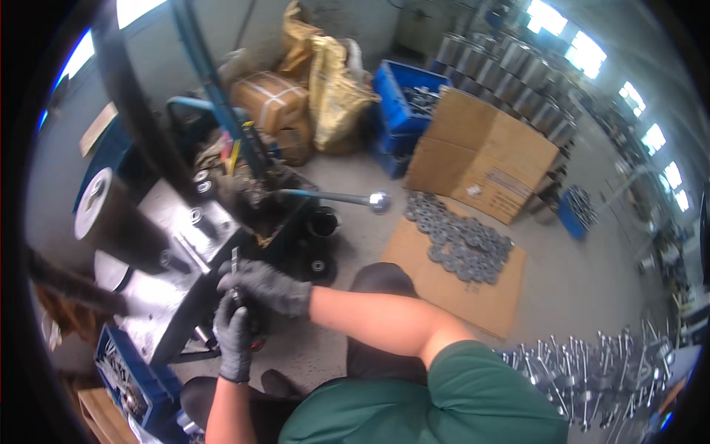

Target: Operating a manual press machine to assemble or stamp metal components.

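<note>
Both my hands wear grey gloves and meet at the front edge of a steel machine table [151, 314]. A thin metal rod [235, 259] stands upright between them. My right hand [268, 287] has its fingers closed around the rod's middle. Just below it, my left hand [234, 337] pinches what looks like the rod's dark lower end, mostly hidden by the gloves. Another loose rod [194, 255] lies on the table just beyond them. A large dark cylinder with a pale end face [95, 203] is part of the machine at the left.
A lever with a shiny ball knob [379, 202] juts out right of the machine. Grey ring-shaped parts [462, 240] lie on flattened cardboard [488, 303]. Blue crates [396, 111] and sacks [333, 96] stand behind. Many bolt-like rods [592, 370] stand at the lower right. A blue bin [151, 385] sits lower left.
</note>
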`<state>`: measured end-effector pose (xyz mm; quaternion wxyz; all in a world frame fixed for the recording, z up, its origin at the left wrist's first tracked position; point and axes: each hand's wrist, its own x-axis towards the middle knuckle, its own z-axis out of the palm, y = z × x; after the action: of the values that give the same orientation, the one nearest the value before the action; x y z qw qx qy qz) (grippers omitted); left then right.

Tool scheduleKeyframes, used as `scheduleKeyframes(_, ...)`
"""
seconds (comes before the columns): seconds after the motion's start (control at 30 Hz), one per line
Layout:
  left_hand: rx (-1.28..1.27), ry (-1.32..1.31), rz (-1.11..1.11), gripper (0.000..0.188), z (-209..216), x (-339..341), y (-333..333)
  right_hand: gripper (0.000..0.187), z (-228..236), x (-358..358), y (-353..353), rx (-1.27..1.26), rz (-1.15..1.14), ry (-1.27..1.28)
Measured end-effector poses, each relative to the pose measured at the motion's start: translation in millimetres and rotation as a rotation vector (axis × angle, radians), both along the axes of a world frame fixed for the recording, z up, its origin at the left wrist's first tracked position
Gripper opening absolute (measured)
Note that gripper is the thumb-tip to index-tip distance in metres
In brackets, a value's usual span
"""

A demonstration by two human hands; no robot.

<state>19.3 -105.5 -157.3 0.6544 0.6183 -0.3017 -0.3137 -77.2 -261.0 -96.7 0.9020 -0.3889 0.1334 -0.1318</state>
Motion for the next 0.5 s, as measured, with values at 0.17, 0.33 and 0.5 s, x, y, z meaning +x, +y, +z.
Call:
scheduleKeyframes(0.17,0.056,-0.137,-0.047,0.035,-18.7,-1.9,-3.9,0.025,-5.8,-17.1,-27.5,-0.567,0.165,0.181)
scheduleKeyframes(0.33,0.106,-0.36,-0.149,0.029,5.4,-14.6,-14.7,0.044,19.2,-122.2,-118.7,-1.24,0.08,0.313)
scheduleKeyframes(0.5,0.31,-0.537,-0.41,0.028,9.6,-25.8,-10.5,0.035,-60.2,-301.6,-217.2,-0.754,-0.241,0.899)
